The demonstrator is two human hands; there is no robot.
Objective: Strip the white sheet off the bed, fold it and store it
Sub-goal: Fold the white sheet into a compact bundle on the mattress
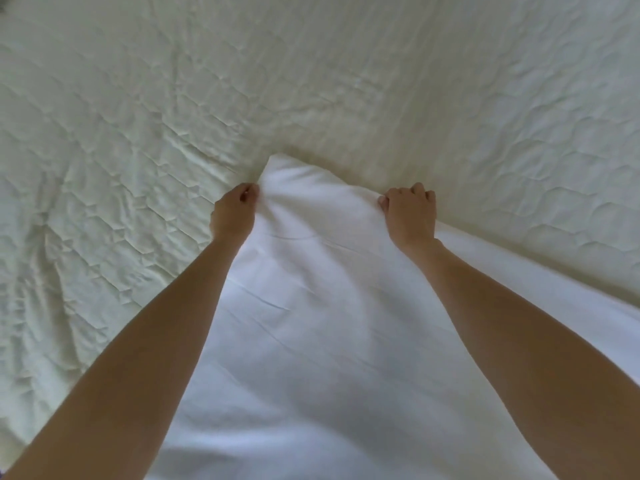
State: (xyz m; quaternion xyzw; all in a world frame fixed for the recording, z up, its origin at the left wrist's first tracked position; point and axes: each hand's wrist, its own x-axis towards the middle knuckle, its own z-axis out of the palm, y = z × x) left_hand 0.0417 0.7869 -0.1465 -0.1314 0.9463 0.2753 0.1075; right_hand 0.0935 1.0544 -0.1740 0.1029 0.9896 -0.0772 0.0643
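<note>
The white sheet (311, 323) stretches from the bottom of the view up to a folded point near the middle, lying over the quilted cream mattress cover (138, 116). My left hand (233, 213) grips the sheet's left edge just below that point, fingers curled around the cloth. My right hand (410, 211) grips the sheet's right edge at about the same height, knuckles up, fingers bunched on the fabric. Both forearms reach in from the lower corners. The sheet's lower part runs out of the frame.
The bed's quilted cover fills the whole view on the left, the top and the right. It is wrinkled on the left side. A sliver of something dark shows at the far top left corner.
</note>
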